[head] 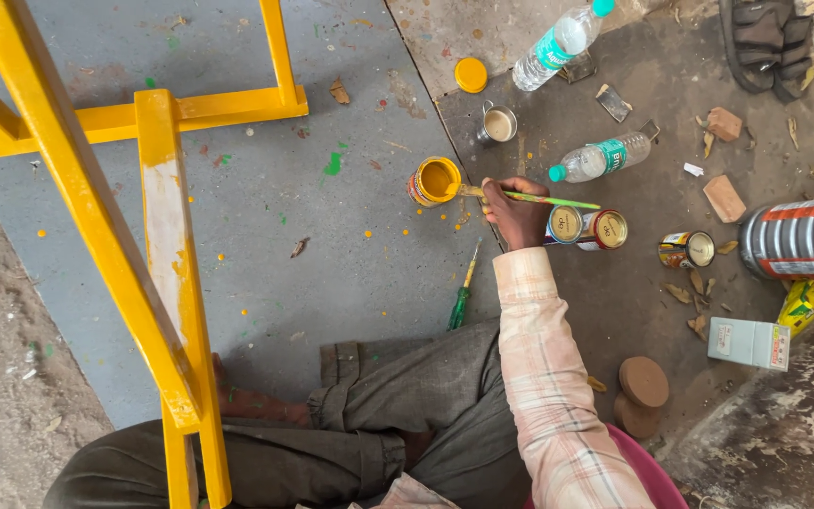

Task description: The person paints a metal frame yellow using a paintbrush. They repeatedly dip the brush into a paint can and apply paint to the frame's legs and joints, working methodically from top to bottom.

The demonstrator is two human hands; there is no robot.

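Your right hand (517, 212) is closed around a brush (531, 197) with a green handle, holding it level so its bristle end dips over the rim of the open can (434, 180) of yellow paint. That can stands on the grey floor (266, 207), just left of your hand. Your left hand is out of view. Just right of your hand lie two small tins (588, 227) on their sides, touching each other, with a third tin (688, 249) a little farther right. A green screwdriver (463, 295) lies on the floor below the can, near your knee. A yellow lid (470, 74) and a steel cup (497, 124) sit above the can. Two bottles (603, 157) lie to the upper right. The yellow frame (157, 188), partly unpainted, crosses the left side.
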